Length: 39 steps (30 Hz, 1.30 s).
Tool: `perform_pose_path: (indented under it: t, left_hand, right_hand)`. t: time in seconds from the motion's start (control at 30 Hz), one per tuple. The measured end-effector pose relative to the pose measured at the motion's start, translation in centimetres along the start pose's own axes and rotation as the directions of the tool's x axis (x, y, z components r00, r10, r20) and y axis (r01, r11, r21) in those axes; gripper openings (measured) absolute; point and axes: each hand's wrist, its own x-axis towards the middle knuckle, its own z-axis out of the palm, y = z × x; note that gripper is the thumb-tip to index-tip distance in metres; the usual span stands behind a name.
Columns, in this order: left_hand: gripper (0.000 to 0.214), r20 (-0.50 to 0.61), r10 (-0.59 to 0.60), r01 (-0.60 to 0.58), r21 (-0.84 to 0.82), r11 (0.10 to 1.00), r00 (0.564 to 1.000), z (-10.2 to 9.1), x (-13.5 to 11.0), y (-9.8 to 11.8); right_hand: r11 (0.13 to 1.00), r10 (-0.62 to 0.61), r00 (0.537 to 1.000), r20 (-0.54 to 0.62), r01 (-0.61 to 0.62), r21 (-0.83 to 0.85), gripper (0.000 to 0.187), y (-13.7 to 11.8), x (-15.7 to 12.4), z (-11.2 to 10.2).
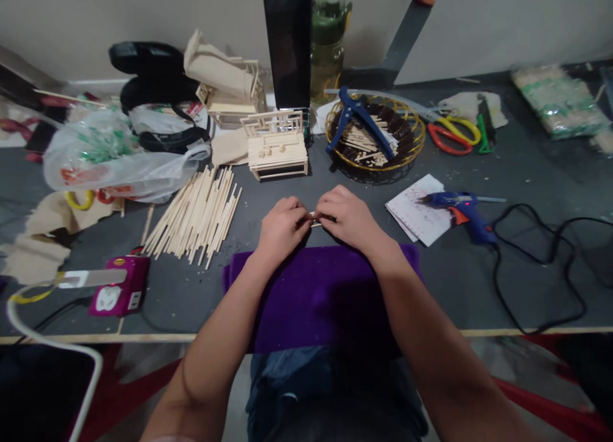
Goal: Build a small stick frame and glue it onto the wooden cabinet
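Small pale wooden stick pieces (315, 223) lie between my hands, mostly hidden by the fingers. My left hand (286, 226) pinches them from the left with curled fingertips. From the right, my right hand (348, 217) grips the same pieces, thumb and fingers drawn together. Both hands meet at the table just beyond a folded purple cloth (316, 295). A small bench-like model made of sticks (278, 149) stands behind them. To the left spreads a pile of thin wooden sticks (196, 215).
A blue glue gun (460, 205) rests partly on white paper (412, 205), its black cord trailing right. Behind are a basket (407, 158) with a blue cutter (366, 122), scissors (450, 138), an upright phone (288, 46) and a bottle (328, 52). A pink power strip (119, 285) sits left.
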Motion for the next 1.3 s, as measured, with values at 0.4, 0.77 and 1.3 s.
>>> perform_pose_path:
  t: [0.4,0.77,1.3]
  left_hand:
    - [0.005,-0.069,-0.194,0.151,-0.401,0.904,0.979,-2.3,-0.4,-2.1]
    - [0.012,0.026,-0.114,0.111,0.093,0.989,0.993,-2.5,-1.1,0.4]
    - [0.010,0.035,-0.151,0.148,0.079,0.986,0.988,-1.8,-1.2,0.5]
  right_hand:
    - [0.999,0.012,1.000,0.023,-0.013,0.039,0.015,0.0,0.1,-0.1]
    - [1.000,0.006,1.000,0.024,-0.006,0.012,0.015,0.0,0.1,-0.2]
    - [1.000,0.004,1.000,0.030,-0.004,-0.010,0.016,-0.1,0.1,-0.3]
